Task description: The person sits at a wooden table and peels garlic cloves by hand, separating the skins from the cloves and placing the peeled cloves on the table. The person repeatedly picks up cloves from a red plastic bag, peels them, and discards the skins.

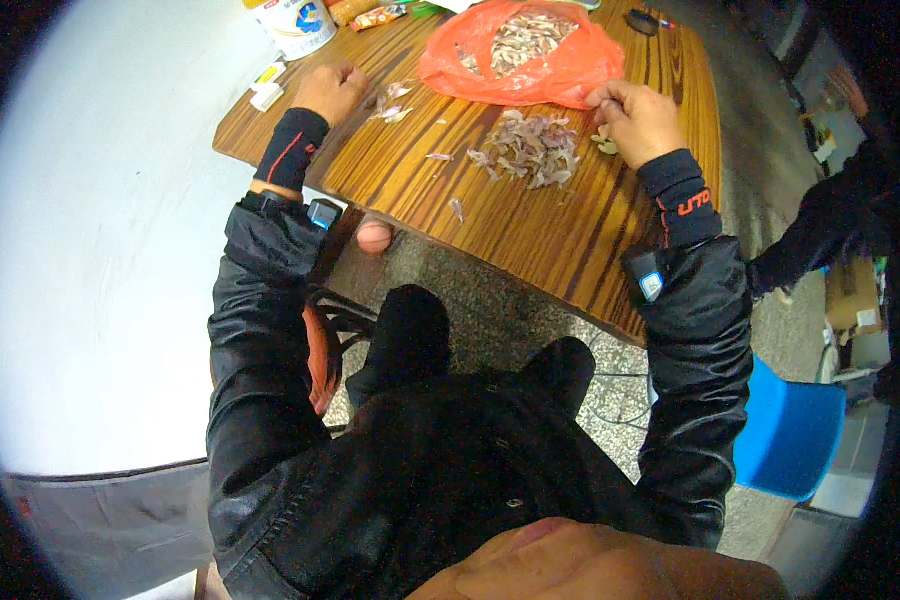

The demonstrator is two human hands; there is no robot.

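On the wood-grain table (435,202) lies a red plastic bag (450,82), its mouth spread around many pale, clove-like pieces (529,45). The thumb and fingers of my right hand (641,124) pinch the bag's near right edge. Just below those fingers are a few pale cloves (604,141). A loose heap of purplish-white papery skins (532,150), apparently garlic peel, sits nearer to me. My left hand (332,91) rests at the table's left side with its fingers curled; nothing shows in it. Right beside it are more skin scraps (394,105).
A white tub (292,28), a small white box (268,94) and a snack packet (377,18) stand along the far left. Something dark and oval (640,22) lies at the far right. Below are a ball (375,237) and a blue chair (787,427). A white wall borders the left.
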